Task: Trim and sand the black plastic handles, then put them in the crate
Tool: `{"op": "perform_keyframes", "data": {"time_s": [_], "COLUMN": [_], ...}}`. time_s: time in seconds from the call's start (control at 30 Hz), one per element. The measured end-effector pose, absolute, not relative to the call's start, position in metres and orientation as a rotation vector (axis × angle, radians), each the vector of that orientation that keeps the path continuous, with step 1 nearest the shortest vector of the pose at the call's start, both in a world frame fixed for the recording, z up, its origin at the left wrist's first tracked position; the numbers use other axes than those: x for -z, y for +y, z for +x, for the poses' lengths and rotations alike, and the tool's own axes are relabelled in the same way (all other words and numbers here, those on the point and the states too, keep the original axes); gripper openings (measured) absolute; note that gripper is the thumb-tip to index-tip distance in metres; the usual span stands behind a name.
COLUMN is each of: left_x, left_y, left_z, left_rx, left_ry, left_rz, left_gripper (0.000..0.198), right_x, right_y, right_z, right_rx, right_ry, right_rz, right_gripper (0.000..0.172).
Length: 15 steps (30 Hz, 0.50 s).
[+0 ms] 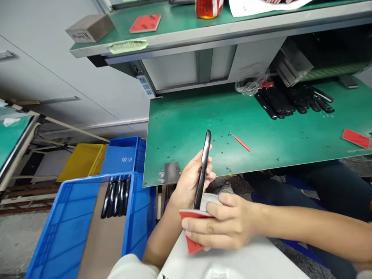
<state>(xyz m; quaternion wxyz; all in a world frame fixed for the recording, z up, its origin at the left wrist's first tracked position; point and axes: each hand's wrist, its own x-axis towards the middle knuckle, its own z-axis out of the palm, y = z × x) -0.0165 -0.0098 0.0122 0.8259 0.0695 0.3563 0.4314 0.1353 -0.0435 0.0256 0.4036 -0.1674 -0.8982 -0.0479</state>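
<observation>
In front of the near edge of the flat green table surface (pixel 186 124), toward its left corner, the person's right hand (pixel 229 223) grips a thin red square pad (pixel 193 243), fingers laid together across its face; the thumb's grip is partly hidden. The left hand (pixel 188 179) is beyond it, fingers curled around the middle of a long, narrow, slightly curved glossy black strip (pixel 202 170). The strip stands steeply tilted, its upper end seen against the green surface and its lower end at the pad's upper edge; whether the two touch, I cannot tell.

Left of the table, a blue plastic crate (pixel 132 217) holds a row of glossy black curved pieces (pixel 116 195) on a brown sheet (pixel 101 240), by its far right corner. A grey square metal plate (pixel 171 173) lies at the surface's near left corner. Farther in from the near edge lies a slim red-handled tool (pixel 241 142); to the right, close to that edge, a second red pad (pixel 356 138). Toward the far edge, right of centre, black elongated pieces (pixel 293 101) lie heaped beside a crumpled clear plastic bag (pixel 250 82). On the raised green shelf (pixel 174 19), a brown block (pixel 90 29) sits at the left end.
</observation>
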Motion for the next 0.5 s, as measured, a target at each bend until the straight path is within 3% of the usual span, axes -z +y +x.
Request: {"op": "perform_keyframes", "data": {"time_s": [0.07, 0.2, 0.33, 0.5], "left_x": [-0.011, -0.005, 0.003, 0.002], "left_y": [-0.012, -0.023, -0.027, -0.033], "left_z": [-0.022, -0.035, -0.041, -0.045], "left_rx": [-0.948, -0.904, -0.938, -0.861], "left_ry": [0.716, 0.621, 0.617, 0.478], "left_rz": [0.210, 0.391, 0.525, 0.728], "left_gripper": [0.050, 0.053, 0.057, 0.065], "right_x": [-0.024, -0.031, -0.037, -0.043], "right_y": [-0.034, -0.014, -0.017, -0.030], "right_z": [0.146, 0.179, 0.193, 0.181], "right_rx": [0.141, 0.143, 0.268, -0.184], "right_ry": [-2.221, -1.958, -1.846, -1.839], "right_rz": [-0.462, -0.963, -1.029, -1.039], "right_gripper": [0.021, 0.049, 0.052, 0.053]}}
